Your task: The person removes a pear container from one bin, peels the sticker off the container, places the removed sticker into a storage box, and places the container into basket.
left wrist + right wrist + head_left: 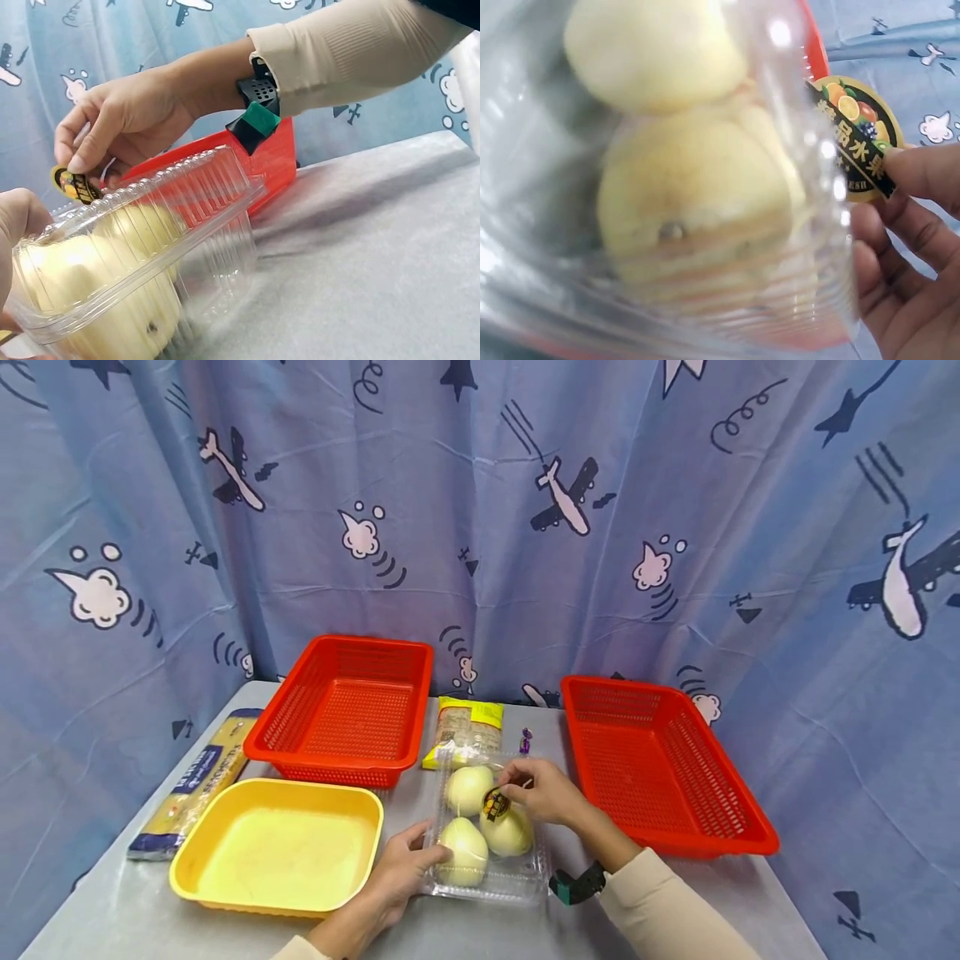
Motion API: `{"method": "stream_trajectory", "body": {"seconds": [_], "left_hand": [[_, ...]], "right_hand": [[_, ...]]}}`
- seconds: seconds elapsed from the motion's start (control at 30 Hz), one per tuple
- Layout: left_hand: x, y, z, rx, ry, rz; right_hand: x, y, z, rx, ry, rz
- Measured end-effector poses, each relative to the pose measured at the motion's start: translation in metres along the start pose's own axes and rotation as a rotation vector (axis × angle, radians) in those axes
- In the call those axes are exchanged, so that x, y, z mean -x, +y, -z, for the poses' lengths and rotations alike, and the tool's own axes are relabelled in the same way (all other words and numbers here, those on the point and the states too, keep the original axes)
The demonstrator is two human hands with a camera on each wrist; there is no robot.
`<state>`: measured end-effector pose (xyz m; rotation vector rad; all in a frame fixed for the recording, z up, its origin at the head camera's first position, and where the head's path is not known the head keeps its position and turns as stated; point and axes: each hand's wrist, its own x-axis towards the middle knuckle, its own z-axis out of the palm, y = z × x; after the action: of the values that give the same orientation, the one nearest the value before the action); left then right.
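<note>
A clear plastic clamshell box [517,883] holds three pale yellow-green round fruits [463,852], which look like pears. Along its left side my left hand [401,868] grips the box, thumb on top. Above the lid, my right hand [546,791] pinches a round black-and-gold sticker [855,135] printed with fruit and lettering. In the right wrist view the sticker's edge lies between thumb and fingers, beside the ridged box wall. The left wrist view shows the box [150,247] side-on, with the right hand [124,124] over its far edge.
Left of the box stands a yellow tray [281,843], with a red basket [337,768] behind it and a long noodle packet [198,777] at the far left. Another red basket [675,839] is on the right. Behind the box lie a yellow packet [468,727] and a purple-wrapped candy [526,741].
</note>
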<state>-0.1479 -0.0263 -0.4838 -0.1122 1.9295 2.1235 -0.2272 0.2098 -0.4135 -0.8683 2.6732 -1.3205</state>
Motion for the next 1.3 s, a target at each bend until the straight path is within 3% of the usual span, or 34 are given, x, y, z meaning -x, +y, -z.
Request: {"method": "stream_trajectory", "body": {"seconds": [0.3,0.43,0.57,1.03,1.3], "left_hand": [[-0.001,0.0,0.0,-0.003,0.004,0.01],[-0.001,0.001,-0.001,0.015,-0.002,0.03],[0.0,0.005,-0.001,0.011,0.0,0.032],[0.007,0.01,-0.003,-0.016,0.022,0.03],[0.014,0.027,0.004,-0.027,0.003,0.013]], "right_hand": [[0.012,0.001,-0.004,-0.384,0.072,-0.084],[0.017,-0.003,-0.007,-0.507,0.133,-0.095],[0.024,-0.009,-0.011,-0.564,0.189,-0.104],[0.04,-0.023,-0.027,-0.713,0.269,-0.128],[0.04,-0.026,-0.032,-0.724,0.308,-0.135]]}}
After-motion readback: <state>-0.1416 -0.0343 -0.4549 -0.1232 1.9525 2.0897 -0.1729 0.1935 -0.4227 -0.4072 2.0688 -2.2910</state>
